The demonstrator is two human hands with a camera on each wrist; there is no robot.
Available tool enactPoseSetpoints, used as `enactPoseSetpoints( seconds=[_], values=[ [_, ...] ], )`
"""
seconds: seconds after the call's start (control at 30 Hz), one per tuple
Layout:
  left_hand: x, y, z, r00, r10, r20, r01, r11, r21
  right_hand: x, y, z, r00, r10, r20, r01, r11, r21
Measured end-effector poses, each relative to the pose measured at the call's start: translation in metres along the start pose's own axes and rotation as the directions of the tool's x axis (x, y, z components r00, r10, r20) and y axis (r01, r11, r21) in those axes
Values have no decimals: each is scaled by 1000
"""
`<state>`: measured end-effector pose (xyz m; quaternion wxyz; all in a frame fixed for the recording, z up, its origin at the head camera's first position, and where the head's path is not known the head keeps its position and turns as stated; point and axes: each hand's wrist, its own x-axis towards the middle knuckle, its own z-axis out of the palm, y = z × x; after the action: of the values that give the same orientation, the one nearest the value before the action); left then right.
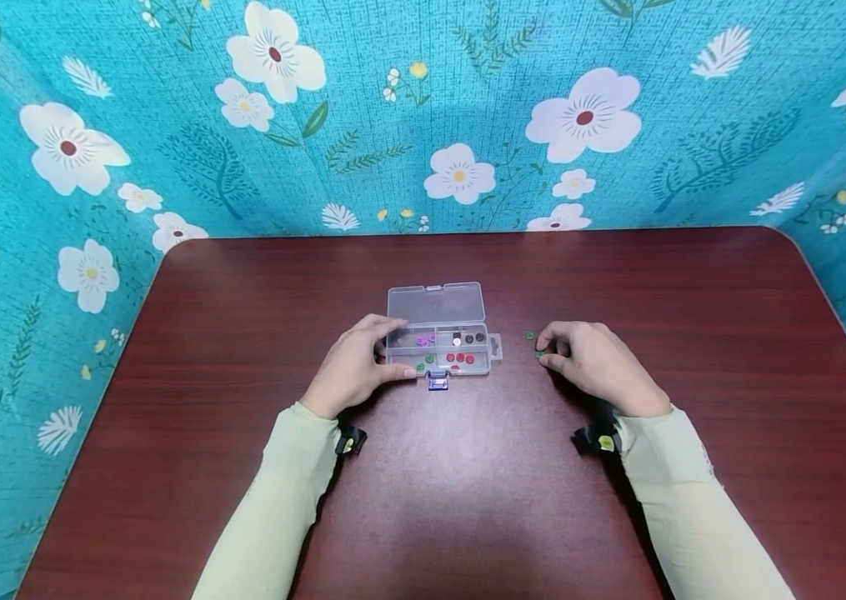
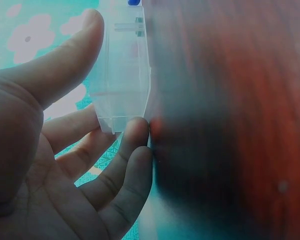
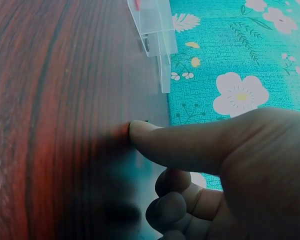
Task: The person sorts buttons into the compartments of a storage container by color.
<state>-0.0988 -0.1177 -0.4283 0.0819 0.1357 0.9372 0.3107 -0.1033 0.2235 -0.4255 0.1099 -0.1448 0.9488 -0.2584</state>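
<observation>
My left hand (image 1: 355, 360) grips the left end of a clear plastic compartment box (image 1: 488, 363), thumb along its front and fingers at the end and back. The box stands with its lid (image 1: 435, 304) raised. Inside, purple buttons (image 1: 424, 342) and dark buttons (image 1: 470, 339) sit in the back compartments; green buttons (image 1: 420, 367) and red buttons (image 1: 460, 358) sit in the front ones. To the right of the box, my right hand (image 1: 595, 358) pinches a small green button (image 1: 539, 354) down at the table, mostly covered by the fingertips. Another green button (image 1: 530, 336) lies just behind it.
The dark red-brown wooden table (image 1: 468, 483) has its back edge against a blue flowered cloth (image 1: 392, 125). A blue latch (image 1: 438, 382) sticks out from the box's front, and a hanging tab (image 1: 496, 346) from its right end.
</observation>
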Motion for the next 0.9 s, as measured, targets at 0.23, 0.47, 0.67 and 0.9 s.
enactPoseSetpoints(
  seconds=[0.23, 0.47, 0.67, 0.9],
  values=[
    [0, 1, 0, 1000, -7, 5, 7, 1000, -4, 0, 0, 0, 1000, 3, -3, -3, 1000, 6],
    [0, 2, 0, 1000, -10, 7, 10, 1000, 2, -1, 0, -1, 1000, 18, -4, -18, 1000, 10],
    [0, 2, 0, 1000, -18, 12, 18, 1000, -1, -1, -1, -2, 999, 38, 0, -38, 999, 9],
    [0, 1, 1, 1000, -17, 8, 17, 1000, -1, 0, -1, -1, 999, 38, -12, -38, 999, -3]
  ],
)
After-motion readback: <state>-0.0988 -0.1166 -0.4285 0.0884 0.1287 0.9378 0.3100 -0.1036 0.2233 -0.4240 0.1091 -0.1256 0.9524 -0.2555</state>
